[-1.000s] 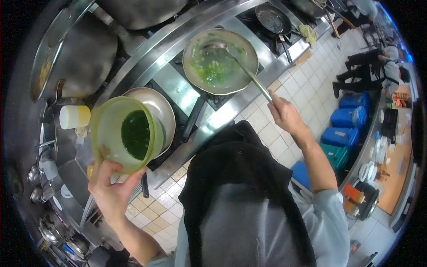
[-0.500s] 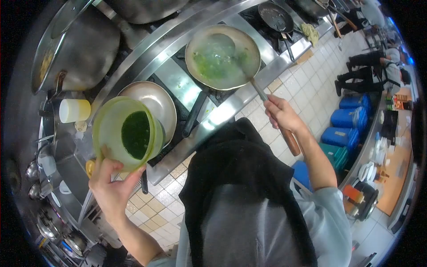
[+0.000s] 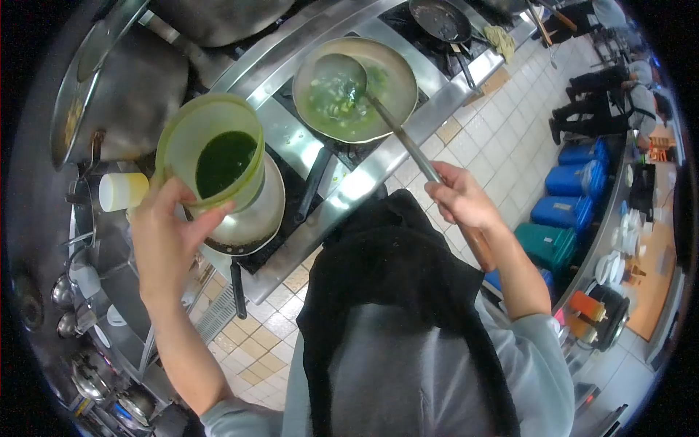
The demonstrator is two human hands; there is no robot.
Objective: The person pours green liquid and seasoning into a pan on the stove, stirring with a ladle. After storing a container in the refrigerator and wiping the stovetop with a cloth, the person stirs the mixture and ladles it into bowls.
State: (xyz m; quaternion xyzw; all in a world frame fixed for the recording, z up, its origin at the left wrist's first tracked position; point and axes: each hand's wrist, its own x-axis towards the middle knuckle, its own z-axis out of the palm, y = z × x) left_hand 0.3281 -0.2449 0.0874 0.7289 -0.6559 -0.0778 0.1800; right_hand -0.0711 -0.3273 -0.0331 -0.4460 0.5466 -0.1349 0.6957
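My left hand (image 3: 173, 226) grips the rim of a translucent greenish plastic tub (image 3: 173, 149), which is tilted and holds dark green liquid (image 3: 226, 162). Below the tub a light-coloured frying pan (image 3: 268, 211) sits on the stove, partly hidden by it. My right hand (image 3: 466, 198) is closed around the wooden handle of a ladle (image 3: 408, 146). The ladle's bowl rests inside another frying pan (image 3: 403, 65), among pale green liquid with green pieces (image 3: 349, 113). That pan's black handle (image 3: 314, 185) points toward me.
Large metal pots (image 3: 135, 95) stand at the back left. A dark frying pan (image 3: 440, 20) and a yellowish cloth (image 3: 499, 42) are at the far end of the stove. A yellow-white container (image 3: 122, 191) stands left. Blue bins (image 3: 571, 178) line the right, with people (image 3: 604, 109) beyond.
My left hand has raised the tub away from me, toward the stove's back. The ladle's bowl has shifted left in the pan, and the steam has thinned.
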